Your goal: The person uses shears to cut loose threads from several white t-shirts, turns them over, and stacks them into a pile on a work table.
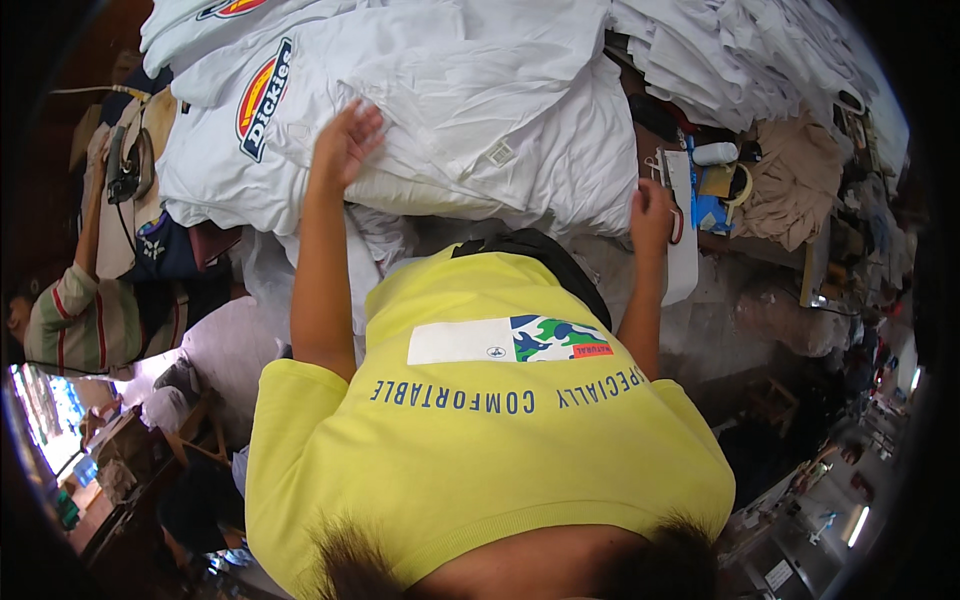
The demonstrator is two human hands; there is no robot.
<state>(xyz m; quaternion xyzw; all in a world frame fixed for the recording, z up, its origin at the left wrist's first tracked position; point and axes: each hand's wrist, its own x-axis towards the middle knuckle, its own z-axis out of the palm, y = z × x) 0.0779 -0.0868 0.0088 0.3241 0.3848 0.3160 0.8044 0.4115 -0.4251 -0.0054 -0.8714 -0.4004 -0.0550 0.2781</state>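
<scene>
**What I can't make out from here**

My right hand (pixel 650 212) curls at the table edge, fingertips tucked out of sight, so its grip is unclear. My left hand (pixel 345 143) shows only its back; the palm lies hidden against the white shirts (pixel 480 110). That pile runs off the top edge. Small clutter (pixel 720 170) at upper right is too tiny to identify.

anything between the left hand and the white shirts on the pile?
Nothing visible. The left hand lies flat, fingers spread, directly on the folded white shirt atop the pile. The right hand is apart at the pile's right edge, closed around red-handled scissors.
</scene>
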